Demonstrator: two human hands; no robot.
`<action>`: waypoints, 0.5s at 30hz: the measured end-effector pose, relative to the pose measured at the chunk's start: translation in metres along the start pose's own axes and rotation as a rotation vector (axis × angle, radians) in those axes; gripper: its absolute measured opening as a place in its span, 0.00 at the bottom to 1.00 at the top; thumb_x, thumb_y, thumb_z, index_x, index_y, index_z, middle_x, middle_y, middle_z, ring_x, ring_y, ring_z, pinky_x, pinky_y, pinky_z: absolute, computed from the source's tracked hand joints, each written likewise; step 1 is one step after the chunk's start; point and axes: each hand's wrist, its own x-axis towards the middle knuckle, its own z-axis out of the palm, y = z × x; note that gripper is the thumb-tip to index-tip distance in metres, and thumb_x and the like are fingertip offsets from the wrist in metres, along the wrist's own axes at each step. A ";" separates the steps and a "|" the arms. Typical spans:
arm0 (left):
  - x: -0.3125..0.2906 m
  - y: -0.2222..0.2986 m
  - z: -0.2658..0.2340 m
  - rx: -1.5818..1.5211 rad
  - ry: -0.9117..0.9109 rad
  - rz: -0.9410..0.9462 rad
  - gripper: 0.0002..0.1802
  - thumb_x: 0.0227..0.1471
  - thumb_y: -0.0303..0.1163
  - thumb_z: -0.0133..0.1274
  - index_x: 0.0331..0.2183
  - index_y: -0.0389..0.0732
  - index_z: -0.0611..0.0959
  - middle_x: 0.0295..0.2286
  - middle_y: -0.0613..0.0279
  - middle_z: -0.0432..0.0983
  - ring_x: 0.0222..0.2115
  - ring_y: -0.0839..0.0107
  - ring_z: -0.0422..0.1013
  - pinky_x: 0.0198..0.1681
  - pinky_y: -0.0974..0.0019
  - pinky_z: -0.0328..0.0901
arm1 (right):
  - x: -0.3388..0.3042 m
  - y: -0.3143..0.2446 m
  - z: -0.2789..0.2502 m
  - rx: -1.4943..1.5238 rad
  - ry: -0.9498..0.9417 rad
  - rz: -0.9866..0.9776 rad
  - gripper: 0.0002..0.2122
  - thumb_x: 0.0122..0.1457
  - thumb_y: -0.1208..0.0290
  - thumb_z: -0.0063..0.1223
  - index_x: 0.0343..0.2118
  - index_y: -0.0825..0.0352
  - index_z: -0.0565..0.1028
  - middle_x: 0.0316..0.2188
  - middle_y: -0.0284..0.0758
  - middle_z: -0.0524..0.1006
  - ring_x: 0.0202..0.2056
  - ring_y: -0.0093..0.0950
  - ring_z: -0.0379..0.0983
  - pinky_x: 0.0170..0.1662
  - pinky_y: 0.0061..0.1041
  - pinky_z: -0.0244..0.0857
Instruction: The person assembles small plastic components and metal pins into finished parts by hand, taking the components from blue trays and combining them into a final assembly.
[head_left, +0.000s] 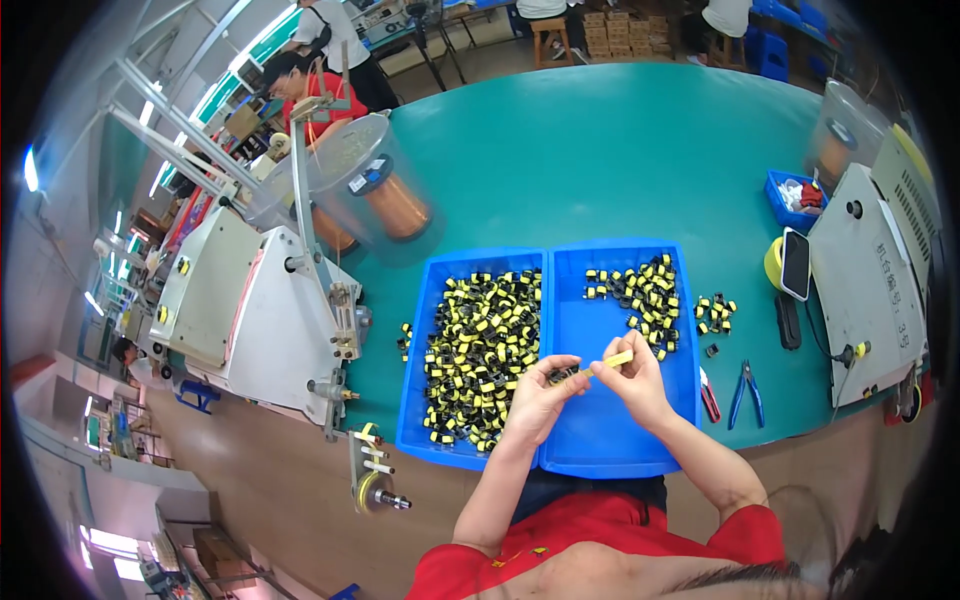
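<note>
My left hand (538,402) is closed on a small black coil bobbin (564,375), partly hidden by the fingers. Between the thumb and fingers of my right hand (640,384) is a short strip of yellow tape (614,360), its left end close to the bobbin. Both hands hover over two blue trays set side by side. The left tray (413,400) is heaped with black-and-yellow coils (480,335). In the right tray (600,445), a smaller group of taped coils (652,300) lies toward the far right.
Loose coils (715,313) lie right of the trays, near red-handled cutters (709,398) and blue pliers (746,395). A phone (795,263) rests before the right machine (865,270). Another machine (285,320) and copper wire spools (397,203) stand left. A person in red (340,100) sits beyond.
</note>
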 end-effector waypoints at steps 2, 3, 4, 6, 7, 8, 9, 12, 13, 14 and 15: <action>-0.002 -0.003 0.000 -0.042 -0.044 -0.026 0.17 0.45 0.20 0.55 0.39 0.31 0.71 0.32 0.56 0.72 0.32 0.71 0.71 0.38 0.71 0.67 | 0.001 0.007 -0.002 -0.078 0.034 -0.101 0.17 0.49 0.83 0.53 0.26 0.61 0.54 0.23 0.26 0.60 0.23 0.12 0.55 0.26 0.12 0.53; -0.003 -0.003 0.001 -0.051 -0.044 -0.016 0.17 0.45 0.20 0.55 0.39 0.31 0.71 0.32 0.56 0.72 0.33 0.70 0.71 0.40 0.70 0.66 | 0.001 0.009 -0.001 -0.052 0.065 -0.072 0.18 0.48 0.84 0.54 0.26 0.60 0.53 0.22 0.26 0.59 0.22 0.12 0.53 0.24 0.12 0.52; -0.004 -0.004 0.002 -0.061 -0.044 -0.006 0.18 0.45 0.20 0.55 0.40 0.32 0.70 0.33 0.56 0.71 0.35 0.69 0.71 0.41 0.69 0.66 | 0.001 0.009 -0.001 -0.051 0.060 -0.073 0.18 0.48 0.84 0.54 0.26 0.60 0.53 0.22 0.26 0.59 0.22 0.12 0.53 0.24 0.12 0.52; -0.005 -0.006 0.000 -0.075 -0.036 0.003 0.18 0.45 0.20 0.55 0.40 0.31 0.70 0.33 0.55 0.71 0.35 0.68 0.71 0.43 0.69 0.66 | 0.001 0.008 -0.001 -0.106 0.062 -0.093 0.18 0.48 0.84 0.54 0.25 0.61 0.53 0.21 0.26 0.58 0.21 0.11 0.52 0.22 0.12 0.51; -0.005 -0.008 -0.001 -0.089 -0.028 0.007 0.18 0.45 0.20 0.54 0.40 0.31 0.70 0.34 0.54 0.71 0.36 0.67 0.71 0.44 0.68 0.66 | 0.000 0.008 0.000 -0.106 0.060 -0.092 0.18 0.48 0.84 0.54 0.25 0.61 0.53 0.21 0.26 0.58 0.21 0.11 0.52 0.22 0.12 0.51; -0.004 -0.009 -0.001 -0.089 -0.028 0.008 0.18 0.45 0.20 0.54 0.40 0.31 0.70 0.34 0.54 0.71 0.36 0.67 0.71 0.44 0.68 0.66 | -0.001 0.008 0.000 -0.105 0.063 -0.090 0.18 0.48 0.84 0.54 0.25 0.61 0.53 0.21 0.26 0.58 0.21 0.11 0.52 0.22 0.12 0.50; -0.003 -0.012 -0.002 -0.089 -0.019 0.004 0.18 0.45 0.20 0.54 0.40 0.31 0.70 0.35 0.53 0.71 0.36 0.67 0.71 0.44 0.68 0.66 | -0.001 0.008 0.000 -0.103 0.067 -0.087 0.18 0.48 0.84 0.54 0.25 0.61 0.53 0.20 0.26 0.58 0.21 0.11 0.51 0.22 0.12 0.49; -0.002 -0.013 -0.002 -0.074 0.002 -0.003 0.18 0.46 0.20 0.54 0.40 0.31 0.69 0.35 0.52 0.71 0.37 0.66 0.71 0.44 0.67 0.66 | -0.001 0.010 0.000 -0.154 0.067 -0.109 0.18 0.48 0.83 0.54 0.25 0.61 0.53 0.19 0.26 0.58 0.21 0.11 0.51 0.22 0.12 0.48; -0.001 -0.013 -0.001 -0.059 0.014 -0.001 0.17 0.46 0.20 0.53 0.40 0.31 0.69 0.35 0.52 0.71 0.37 0.66 0.71 0.44 0.67 0.66 | 0.000 0.010 0.000 -0.153 0.074 -0.104 0.18 0.48 0.83 0.54 0.25 0.61 0.53 0.19 0.26 0.58 0.21 0.11 0.51 0.22 0.12 0.48; -0.002 -0.013 0.000 -0.060 0.011 -0.016 0.17 0.46 0.20 0.53 0.40 0.31 0.69 0.35 0.52 0.71 0.37 0.66 0.71 0.44 0.67 0.66 | 0.001 0.008 0.000 -0.147 0.085 -0.113 0.18 0.48 0.83 0.54 0.25 0.61 0.53 0.19 0.26 0.58 0.20 0.11 0.50 0.22 0.12 0.47; -0.002 -0.012 0.000 -0.037 -0.004 -0.004 0.17 0.46 0.20 0.53 0.40 0.31 0.70 0.35 0.52 0.71 0.36 0.66 0.71 0.44 0.67 0.66 | 0.002 0.007 0.000 -0.140 0.097 -0.121 0.18 0.49 0.83 0.53 0.25 0.61 0.53 0.19 0.26 0.58 0.20 0.11 0.50 0.22 0.12 0.47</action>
